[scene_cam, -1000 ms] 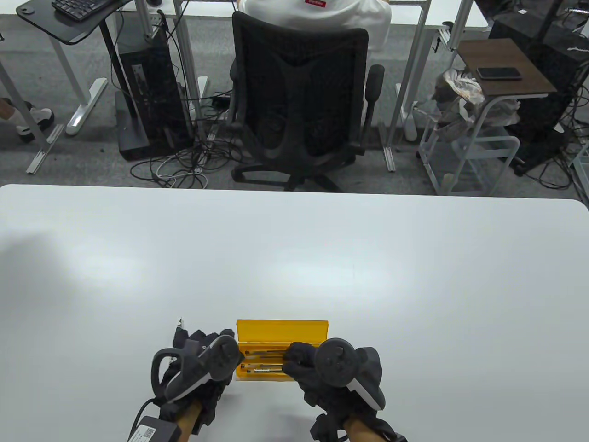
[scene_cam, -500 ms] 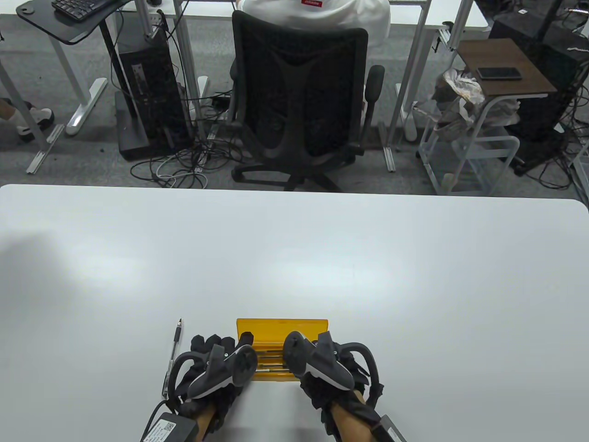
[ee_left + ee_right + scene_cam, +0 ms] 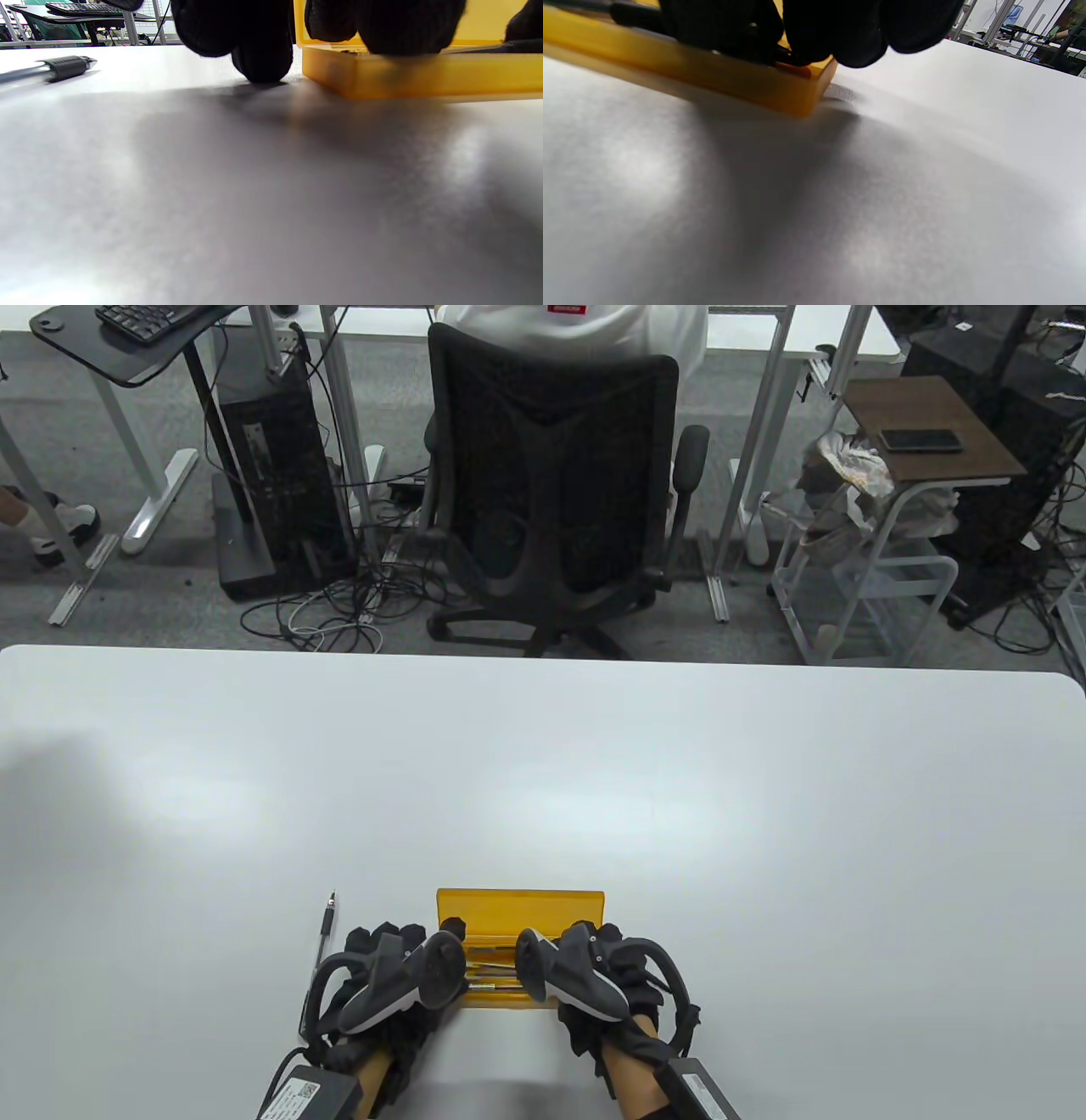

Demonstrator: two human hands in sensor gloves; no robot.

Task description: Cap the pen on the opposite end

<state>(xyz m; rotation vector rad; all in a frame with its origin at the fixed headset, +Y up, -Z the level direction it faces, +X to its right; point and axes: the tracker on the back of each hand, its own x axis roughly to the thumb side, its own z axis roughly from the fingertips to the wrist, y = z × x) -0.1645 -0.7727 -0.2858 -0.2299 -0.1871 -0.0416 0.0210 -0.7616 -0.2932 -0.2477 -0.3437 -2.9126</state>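
Note:
An uncapped pen [image 3: 321, 952] lies on the white table left of my left hand, tip pointing away; it also shows in the left wrist view [image 3: 51, 70]. An open yellow pen case [image 3: 519, 909] holds several pens [image 3: 490, 976]. My left hand [image 3: 422, 937] is at the case's left end: one fingertip [image 3: 263, 59] touches the table beside the case [image 3: 415, 76], the others rest on its rim. My right hand [image 3: 587, 937] is at the right end, its fingers [image 3: 729, 29] curled down into the case [image 3: 712, 80] over a dark pen. No cap is visible.
The white table [image 3: 594, 780] stretches wide beyond the case. Past its far edge stand a black office chair [image 3: 551, 475] and desks. Both hands work close to the table's near edge.
Both hands have rolled inward and drawn closer together over the case's two ends. The left hand has moved off the loose pen, which now lies in full view.

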